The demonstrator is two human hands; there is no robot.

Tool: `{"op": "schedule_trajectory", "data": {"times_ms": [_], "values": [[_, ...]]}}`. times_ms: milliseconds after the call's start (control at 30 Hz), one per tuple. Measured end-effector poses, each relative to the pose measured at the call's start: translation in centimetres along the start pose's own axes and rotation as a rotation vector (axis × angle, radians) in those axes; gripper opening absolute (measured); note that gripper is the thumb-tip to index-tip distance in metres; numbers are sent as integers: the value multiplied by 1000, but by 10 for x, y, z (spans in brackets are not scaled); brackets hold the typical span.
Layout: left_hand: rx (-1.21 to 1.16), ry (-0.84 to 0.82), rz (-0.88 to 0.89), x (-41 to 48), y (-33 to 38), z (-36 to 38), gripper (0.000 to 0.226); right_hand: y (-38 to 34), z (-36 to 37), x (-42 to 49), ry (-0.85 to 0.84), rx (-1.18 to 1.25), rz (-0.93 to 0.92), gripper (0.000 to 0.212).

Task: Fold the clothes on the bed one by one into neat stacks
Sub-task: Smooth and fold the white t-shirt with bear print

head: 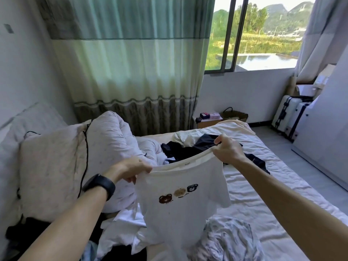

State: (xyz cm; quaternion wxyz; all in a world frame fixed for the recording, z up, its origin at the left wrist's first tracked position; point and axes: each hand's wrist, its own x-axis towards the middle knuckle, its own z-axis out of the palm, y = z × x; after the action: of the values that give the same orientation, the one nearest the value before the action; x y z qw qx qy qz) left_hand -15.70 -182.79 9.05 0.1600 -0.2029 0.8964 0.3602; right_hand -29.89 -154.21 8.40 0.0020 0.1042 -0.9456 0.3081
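**A:** What are the fingers doing?

**B:** The left hand (130, 169) is pinching one shoulder of the white T-shirt (180, 210), with fingers and thumb curling tight over the cloth. The right hand (226, 147) is gripping the other shoulder beside the neckline in the same way.

**A:** And where is the shirt hanging?

**B:** It is hanging stretched between the two hands, lifted above the bed (263, 213). Its front is facing the person, showing three little bear heads across the chest. Its lower part is dropping down past the bottom edge of the view.

**A:** What is lying around it?

**B:** A striped garment (229, 240) is lying crumpled just to the right of the shirt, and a white garment (120, 228) just to the left. A heap of dark clothes (188, 147) is lying behind the hands, in the middle of the bed. The person is wearing a black band (99, 186) on the left wrist.

**A:** Are any containers showing?

**B:** A basket (235, 114) with a handle is sitting on the floor beyond the bed, beside a small table, but its contents cannot be made out. Two suitcases (288, 115) are standing upright and closed against the far right wall.

**A:** And on the left?

**B:** A pillow (50, 166) and a bunched quilt (113, 138) are lying there, with a black cable (85, 157) running down between them.
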Motion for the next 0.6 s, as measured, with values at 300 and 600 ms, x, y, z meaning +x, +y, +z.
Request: {"op": "schedule_trajectory", "data": {"times_ms": [300,600], "values": [[89,246,138,10,-14,22,33,10,3,-27,30,-131,73,27],[-214,-138,121,-16,0,32,19,28,-20,-42,9,336,178,25]]}}
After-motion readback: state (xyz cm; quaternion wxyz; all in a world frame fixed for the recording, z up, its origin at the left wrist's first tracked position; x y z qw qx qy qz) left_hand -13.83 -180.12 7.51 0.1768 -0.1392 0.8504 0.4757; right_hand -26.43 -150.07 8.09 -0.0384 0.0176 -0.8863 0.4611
